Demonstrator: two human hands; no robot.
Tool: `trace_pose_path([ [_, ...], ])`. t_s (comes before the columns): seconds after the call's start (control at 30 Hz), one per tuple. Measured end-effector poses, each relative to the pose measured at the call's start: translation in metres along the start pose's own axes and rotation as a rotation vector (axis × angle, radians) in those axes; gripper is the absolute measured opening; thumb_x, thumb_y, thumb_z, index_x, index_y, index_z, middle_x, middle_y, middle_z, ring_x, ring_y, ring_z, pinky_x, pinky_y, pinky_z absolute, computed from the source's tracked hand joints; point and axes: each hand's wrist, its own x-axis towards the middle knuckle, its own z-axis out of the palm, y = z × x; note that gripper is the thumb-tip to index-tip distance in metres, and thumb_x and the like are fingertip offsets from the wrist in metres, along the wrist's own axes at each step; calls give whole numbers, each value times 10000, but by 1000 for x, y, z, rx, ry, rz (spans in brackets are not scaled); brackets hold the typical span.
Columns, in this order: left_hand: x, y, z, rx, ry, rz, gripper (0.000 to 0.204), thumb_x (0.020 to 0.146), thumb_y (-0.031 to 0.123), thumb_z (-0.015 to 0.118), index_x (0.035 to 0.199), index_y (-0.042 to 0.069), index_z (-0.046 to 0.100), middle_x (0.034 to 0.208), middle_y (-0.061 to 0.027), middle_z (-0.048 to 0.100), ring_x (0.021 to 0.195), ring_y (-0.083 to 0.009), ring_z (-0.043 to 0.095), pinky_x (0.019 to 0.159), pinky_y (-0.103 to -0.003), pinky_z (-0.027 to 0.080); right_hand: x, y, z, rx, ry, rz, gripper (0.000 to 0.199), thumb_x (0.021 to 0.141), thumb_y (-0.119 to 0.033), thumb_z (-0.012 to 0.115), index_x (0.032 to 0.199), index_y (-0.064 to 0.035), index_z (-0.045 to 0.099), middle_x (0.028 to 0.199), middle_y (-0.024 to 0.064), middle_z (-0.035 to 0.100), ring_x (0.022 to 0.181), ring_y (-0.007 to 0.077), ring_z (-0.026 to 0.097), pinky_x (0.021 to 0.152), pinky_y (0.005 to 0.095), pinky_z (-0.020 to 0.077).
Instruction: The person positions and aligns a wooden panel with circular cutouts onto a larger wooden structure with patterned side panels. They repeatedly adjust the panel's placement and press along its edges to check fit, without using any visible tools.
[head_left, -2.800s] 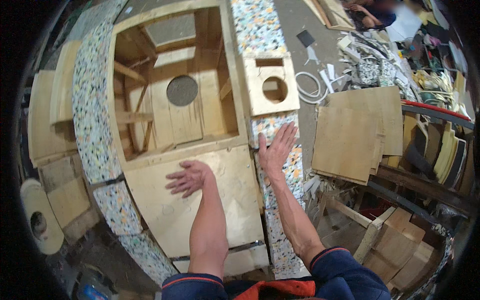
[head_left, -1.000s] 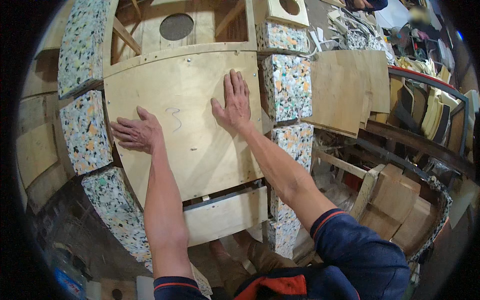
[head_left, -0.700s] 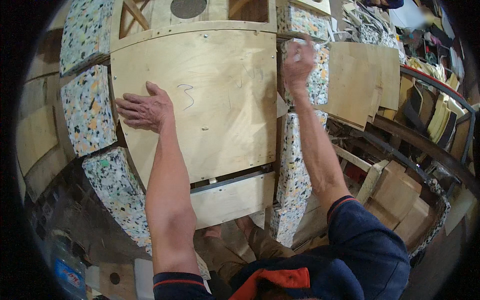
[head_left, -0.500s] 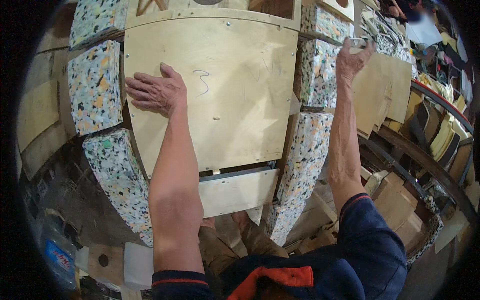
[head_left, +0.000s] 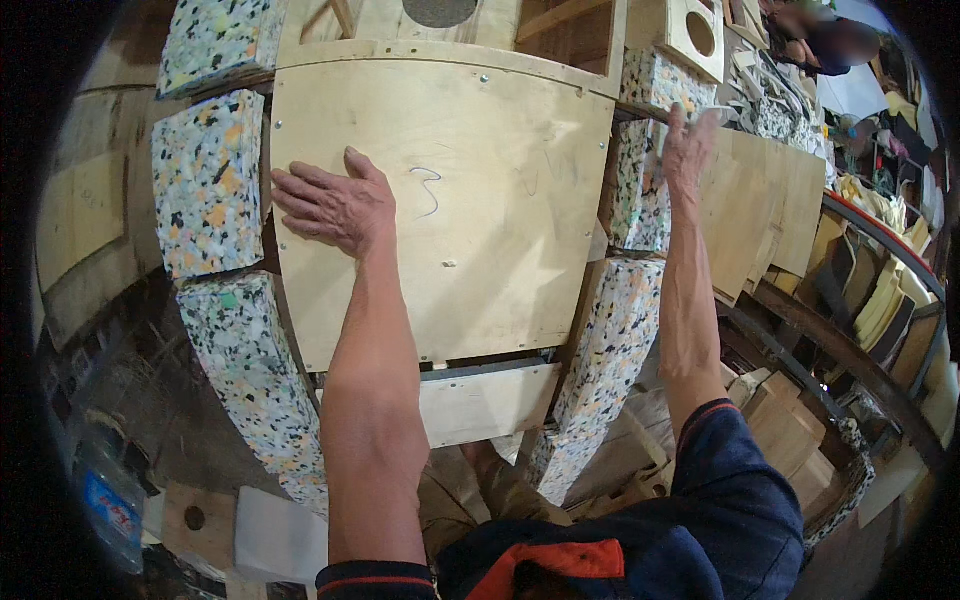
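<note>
A pale plywood panel (head_left: 500,210) with pen marks and screws near its edges lies in front of me. My left hand (head_left: 338,203) rests flat on its left side, fingers spread, holding nothing. Speckled foam blocks run down both sides of the panel, among them a left block (head_left: 208,185) and a right block (head_left: 638,185). At the right row's outer side, my right hand (head_left: 690,150) is raised with thumb and fingers apart, its fingertips slightly blurred. It is close to the right block; whether it touches the foam I cannot tell.
Beyond the panel is a wooden frame (head_left: 565,55) with open compartments. A small wooden box (head_left: 692,40) with a round hole stands at the far right. Plywood sheets (head_left: 765,205) lie beyond my right arm. Another person (head_left: 825,45) is at the upper right. A plastic bottle (head_left: 110,515) is at lower left.
My right hand has moved nearer and slightly left, toward the right foam row. My left hand stays flat on the panel. The panel and blocks appear lower and farther right in the view.
</note>
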Motion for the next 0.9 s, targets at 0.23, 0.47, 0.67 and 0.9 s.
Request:
trace_pose_path([
  [0.23,1,1,0,-18,4,-16,891,1070,591,490,1641,-72,322,1771,-260,198,1647,-434,166,1309,-641,151,-8,-9,9,-5,44,-58,990,1076,-631,546,1635,147,301,1722,366,268,1629,477,223,1338,535,166],
  [0.47,1,2,-4,-5,-12,-8,891,1070,585,496,1649,-67,312,1774,-259,199,1646,-433,173,1305,-642,159,-11,-10,17,12,-90,-5,989,1058,-591,595,1646,140,284,1752,344,214,1642,490,171,1341,541,150],
  [0.67,1,1,-6,-17,-7,-1,894,1068,583,506,1650,-66,308,1775,-258,199,1648,-427,171,1302,-646,165,-7,-27,5,-10,-115,10,956,1049,-540,634,1629,147,310,1735,359,244,1632,497,199,1339,529,175],
  [0.9,1,3,-4,-2,10,-10,892,1057,568,545,1644,-65,315,1761,-263,239,1633,-438,217,1298,-646,191,-105,-148,-8,194,-49,-274,980,889,-284,872,1637,74,351,1722,342,286,1607,514,266,1326,564,237],
])
